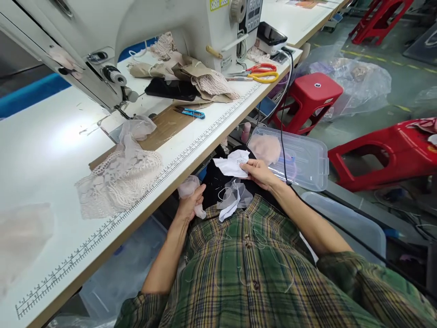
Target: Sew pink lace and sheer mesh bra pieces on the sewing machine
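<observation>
Near the middle of the frame, the right hand (260,174) pinches a white scrap (229,165) with its fingers. Lower and to the left, the left hand (191,206) has its fingers curled around thin pale cloth (188,186). At left, lacy cloth (118,184) lies on the white tabletop (37,159), below the sewing machine (153,23).
</observation>
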The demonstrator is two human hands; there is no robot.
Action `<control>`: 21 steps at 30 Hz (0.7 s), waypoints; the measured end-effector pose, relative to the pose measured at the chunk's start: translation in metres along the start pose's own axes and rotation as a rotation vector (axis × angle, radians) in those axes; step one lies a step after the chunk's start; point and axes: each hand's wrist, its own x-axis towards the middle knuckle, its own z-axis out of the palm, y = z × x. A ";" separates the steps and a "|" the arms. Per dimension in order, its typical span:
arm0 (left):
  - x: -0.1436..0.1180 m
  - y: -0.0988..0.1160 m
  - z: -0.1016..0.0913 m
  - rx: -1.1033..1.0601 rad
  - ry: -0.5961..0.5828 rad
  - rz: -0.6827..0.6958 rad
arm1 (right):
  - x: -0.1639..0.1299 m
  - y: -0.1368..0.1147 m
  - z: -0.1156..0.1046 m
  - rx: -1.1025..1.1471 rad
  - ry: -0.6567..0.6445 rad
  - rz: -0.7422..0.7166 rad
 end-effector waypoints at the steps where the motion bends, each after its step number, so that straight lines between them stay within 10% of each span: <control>1: 0.002 0.001 0.006 -0.012 -0.024 -0.005 | -0.004 -0.003 0.003 0.032 -0.022 0.013; 8: -0.002 0.013 0.044 -0.084 -0.138 0.056 | -0.025 -0.024 0.020 0.225 -0.110 0.108; 21: -0.011 0.012 0.037 0.050 0.000 0.198 | -0.020 -0.041 0.032 0.303 -0.198 0.089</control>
